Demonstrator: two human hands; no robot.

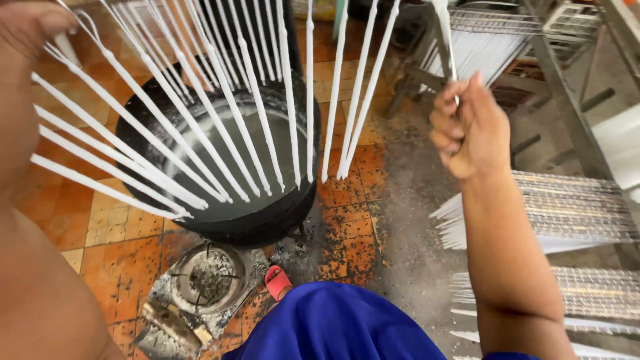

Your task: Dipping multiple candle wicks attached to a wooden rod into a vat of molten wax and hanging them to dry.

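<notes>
Several long thin white candles (200,127) hang in a fan above a black round vat (267,220) of pale liquid wax. My left hand (30,30) at the top left grips the rack end that the candles hang from. My right hand (467,130) is raised at the right, fingers closed on the top of a thin white candle (445,33) that runs up out of view. Two or three candles (353,100) hang between the vat and that hand.
A gas burner (207,277) sits on the orange tiled floor (120,260) below the vat, beside my red sandal (277,281) and blue clothing (333,330). Wire racks of finished white candles (567,213) stack at the right. A metal frame (567,100) stands behind them.
</notes>
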